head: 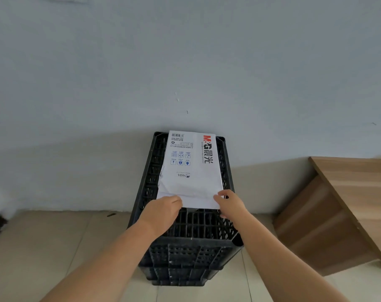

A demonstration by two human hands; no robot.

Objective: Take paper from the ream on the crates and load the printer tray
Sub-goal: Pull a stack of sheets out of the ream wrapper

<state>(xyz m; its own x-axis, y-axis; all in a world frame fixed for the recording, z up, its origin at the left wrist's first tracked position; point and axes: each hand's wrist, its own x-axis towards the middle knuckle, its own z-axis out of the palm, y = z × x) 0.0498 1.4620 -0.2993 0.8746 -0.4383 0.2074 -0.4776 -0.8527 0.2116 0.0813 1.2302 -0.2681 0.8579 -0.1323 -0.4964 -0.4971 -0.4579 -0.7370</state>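
Note:
A white paper ream [191, 168] in a printed wrapper lies flat on top of stacked black plastic crates [191, 247], against the wall. My left hand [161, 211] rests on the ream's near left corner, fingers curled onto the torn wrapper edge. My right hand [230, 203] grips the near right corner, thumb on top and fingers under the edge. The wrapper's near end looks crumpled and open. No printer or printer tray is in view.
A wooden desk [357, 192] with a side panel stands to the right of the crates. A pale wall [185, 73] rises right behind them. Beige floor tiles [54, 247] spread to the left and front. A dark shape sits at the far left edge.

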